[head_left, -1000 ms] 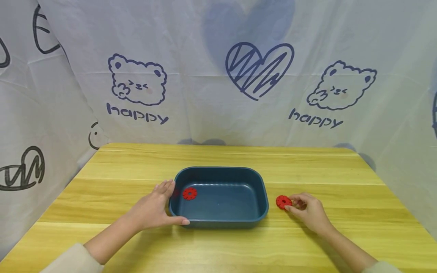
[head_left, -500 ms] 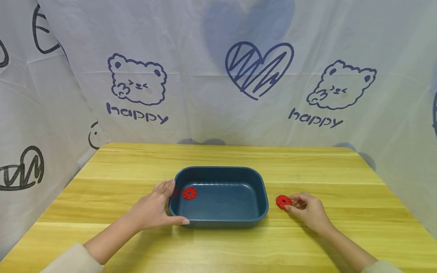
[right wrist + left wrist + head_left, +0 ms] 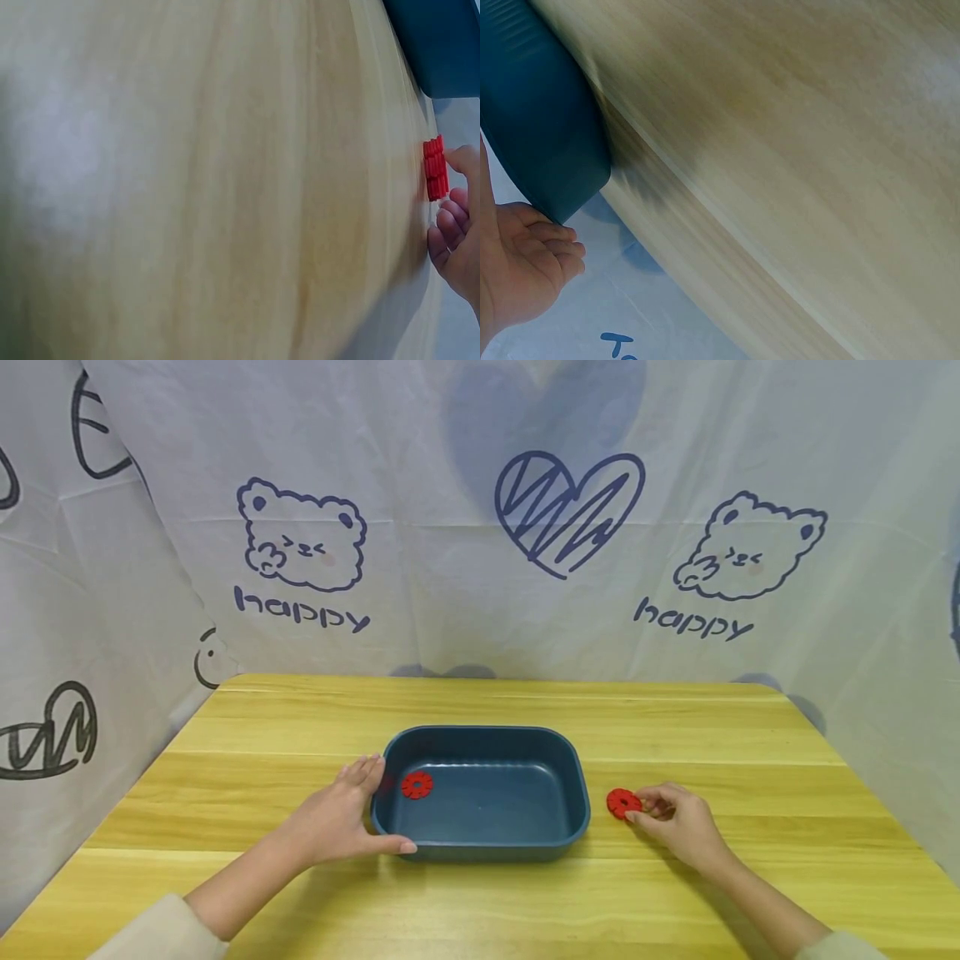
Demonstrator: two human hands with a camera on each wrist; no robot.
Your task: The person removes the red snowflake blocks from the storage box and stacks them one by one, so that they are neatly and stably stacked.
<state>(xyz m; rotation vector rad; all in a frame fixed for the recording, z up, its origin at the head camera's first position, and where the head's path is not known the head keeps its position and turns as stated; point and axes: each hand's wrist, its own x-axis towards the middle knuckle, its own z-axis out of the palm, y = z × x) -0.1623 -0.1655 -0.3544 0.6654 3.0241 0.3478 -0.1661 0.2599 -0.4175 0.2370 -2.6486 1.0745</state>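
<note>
A dark blue-green plastic bin (image 3: 480,810) with rounded corners stands mid-table. One red notched disc (image 3: 417,785) with a hole in its middle lies inside, near the left end. The left hand (image 3: 341,818) holds the bin's left end, its thumb on the front rim and its fingers at the left side. To the right of the bin, the right hand (image 3: 682,827) pinches red notched discs (image 3: 623,804) between thumb and fingers, low over the table. From the side, in the right wrist view, these discs (image 3: 435,168) show as a stack of layers.
The wooden table (image 3: 480,910) reaches back to a white cloth (image 3: 442,568) printed with hearts, bears and lettering. More of this cloth hangs at both sides.
</note>
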